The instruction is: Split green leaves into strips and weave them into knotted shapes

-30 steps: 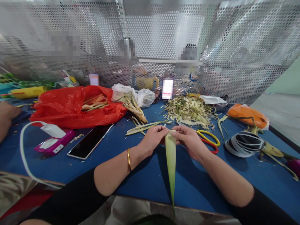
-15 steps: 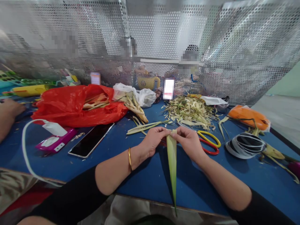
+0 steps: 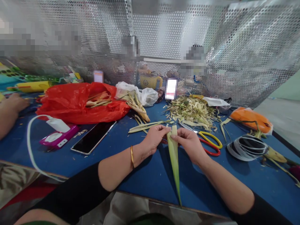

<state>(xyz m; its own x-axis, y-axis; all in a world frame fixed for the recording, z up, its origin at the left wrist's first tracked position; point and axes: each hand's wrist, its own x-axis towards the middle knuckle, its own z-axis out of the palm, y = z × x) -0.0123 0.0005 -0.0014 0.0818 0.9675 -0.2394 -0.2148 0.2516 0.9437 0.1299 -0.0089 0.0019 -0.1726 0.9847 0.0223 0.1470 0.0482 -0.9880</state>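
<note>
A blue tabletop (image 3: 150, 181), and what a crowded one it was! Straight beyond the right hand (image 3: 188, 142) lay a great heap of husk scraps (image 3: 194, 112), with the scissors (image 3: 209, 133), red and yellow handles showing, just beside that hand. Further right sat a coil of white strip (image 3: 247, 147), an orange bag (image 3: 252, 119) behind it! Left of the left hand (image 3: 156, 139), a phone (image 3: 93, 137) lay flat, a purple power adapter (image 3: 59, 137) past it, a red plastic bag (image 3: 67, 103) sprawling beyond both. Pale strips (image 3: 148, 126) lay just ahead of the left hand.
</note>
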